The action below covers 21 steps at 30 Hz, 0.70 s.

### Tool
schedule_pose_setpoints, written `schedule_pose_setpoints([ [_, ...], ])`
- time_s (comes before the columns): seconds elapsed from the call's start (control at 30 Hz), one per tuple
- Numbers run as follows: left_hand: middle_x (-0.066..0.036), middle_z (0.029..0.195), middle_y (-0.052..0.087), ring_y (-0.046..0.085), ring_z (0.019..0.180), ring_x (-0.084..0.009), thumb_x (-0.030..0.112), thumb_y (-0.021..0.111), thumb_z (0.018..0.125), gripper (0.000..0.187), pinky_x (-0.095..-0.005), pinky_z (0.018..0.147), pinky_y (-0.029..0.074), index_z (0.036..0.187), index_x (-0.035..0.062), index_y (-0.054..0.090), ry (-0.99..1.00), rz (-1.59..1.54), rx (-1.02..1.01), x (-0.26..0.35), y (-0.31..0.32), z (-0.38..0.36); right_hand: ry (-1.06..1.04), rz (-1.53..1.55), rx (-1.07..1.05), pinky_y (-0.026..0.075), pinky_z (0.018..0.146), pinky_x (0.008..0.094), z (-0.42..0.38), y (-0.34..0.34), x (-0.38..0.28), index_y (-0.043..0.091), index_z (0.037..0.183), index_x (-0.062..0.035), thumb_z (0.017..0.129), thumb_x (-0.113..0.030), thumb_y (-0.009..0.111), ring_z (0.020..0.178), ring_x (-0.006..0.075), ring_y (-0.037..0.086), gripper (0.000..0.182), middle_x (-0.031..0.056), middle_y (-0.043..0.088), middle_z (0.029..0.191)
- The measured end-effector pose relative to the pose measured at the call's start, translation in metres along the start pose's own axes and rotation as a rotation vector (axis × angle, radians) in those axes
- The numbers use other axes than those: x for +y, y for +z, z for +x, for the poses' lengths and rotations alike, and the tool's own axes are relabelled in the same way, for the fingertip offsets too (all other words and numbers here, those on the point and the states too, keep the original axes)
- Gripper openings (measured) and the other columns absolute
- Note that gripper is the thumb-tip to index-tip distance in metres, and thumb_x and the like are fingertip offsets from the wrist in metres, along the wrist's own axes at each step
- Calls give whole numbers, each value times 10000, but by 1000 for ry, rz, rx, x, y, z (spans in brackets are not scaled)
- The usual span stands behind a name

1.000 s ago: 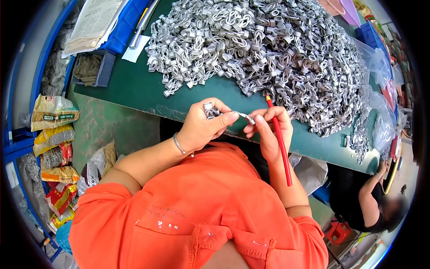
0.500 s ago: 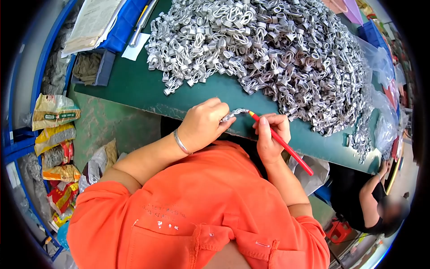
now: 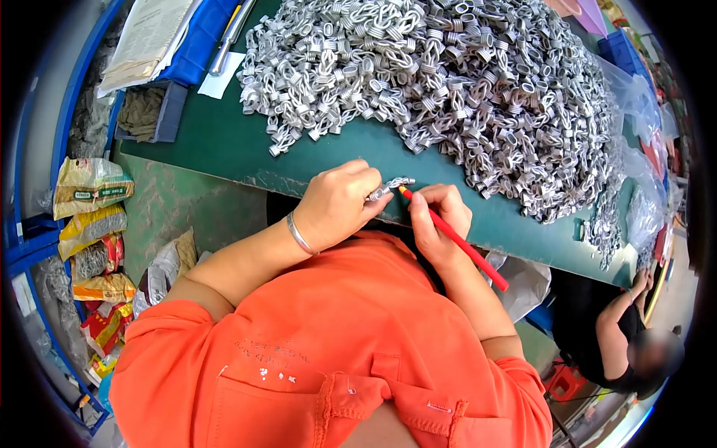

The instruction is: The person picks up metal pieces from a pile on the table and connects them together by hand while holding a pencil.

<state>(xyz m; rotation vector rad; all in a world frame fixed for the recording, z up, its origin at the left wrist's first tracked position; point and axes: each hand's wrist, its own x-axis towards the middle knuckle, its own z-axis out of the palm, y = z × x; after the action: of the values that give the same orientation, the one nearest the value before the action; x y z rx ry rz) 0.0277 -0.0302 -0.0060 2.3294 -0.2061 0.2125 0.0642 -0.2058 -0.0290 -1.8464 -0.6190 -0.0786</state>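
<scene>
In the head view, your left hand (image 3: 336, 201) had closed around one end of a small metal piece (image 3: 396, 181), so its fingers hid that end, while the looped end stuck out over the near edge of the green table (image 3: 209, 160). Your right hand (image 3: 442, 220) pinched a red pen-like tool (image 3: 469, 252) narrowly between thumb and fingers, its yellow tip at the piece (whether they touched, you could not have told from here). Your right fingers covered part of the tool's shaft.

Beyond your hands, a big heap of metal pieces (image 3: 448, 97) covered much of the table and ran out of view at the top; those underneath were buried. Clear plastic bags (image 3: 644, 213) crowded its right side. On the left stood a small bin (image 3: 166, 116) with crumpled cloth (image 3: 140, 112), near a white paper (image 3: 221, 76) partly under a metal tool (image 3: 224, 52) cut off by the top edge. At the far right, a co-worker (image 3: 614, 340) sat by the table, hands too small to read.
</scene>
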Motion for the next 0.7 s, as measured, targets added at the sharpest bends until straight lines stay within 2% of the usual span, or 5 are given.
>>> schedule_pose_setpoints([
  [0.23,-90,617,501,508,511,-226,102,692,698,159,-306,471,415,691,14,560,-24,-22,11,1,-2,1,254,233,233,444,593,237,-1,4,-5,561,871,13,824,-22,558,639,123,546,59,82,587,742],
  [0.37,-85,640,524,516,530,-205,66,698,686,141,-288,488,426,727,9,577,-19,-201,80,2,-3,0,67,-39,-34,458,625,263,9,-3,-6,574,896,15,787,8,585,690,175,579,110,98,592,810],
  [0.47,-69,676,555,530,570,-180,24,697,672,137,-272,526,438,771,16,603,-15,-316,153,5,-7,-2,433,600,-35,451,603,216,6,-4,-16,572,902,-4,783,34,585,693,114,578,126,65,597,815],
  [0.6,-74,769,608,574,684,-129,-13,705,672,206,-241,624,458,860,-3,620,-36,-549,119,14,-13,-2,349,788,-42,478,668,245,3,-4,-15,516,934,-9,763,106,565,746,148,563,211,110,558,922],
  [0.7,-94,810,610,575,715,-141,-38,698,666,229,-246,635,457,880,-13,620,-15,-645,51,16,-15,-2,136,642,-20,484,710,274,3,-5,-13,527,905,-11,712,129,610,810,175,563,253,105,534,918],
])
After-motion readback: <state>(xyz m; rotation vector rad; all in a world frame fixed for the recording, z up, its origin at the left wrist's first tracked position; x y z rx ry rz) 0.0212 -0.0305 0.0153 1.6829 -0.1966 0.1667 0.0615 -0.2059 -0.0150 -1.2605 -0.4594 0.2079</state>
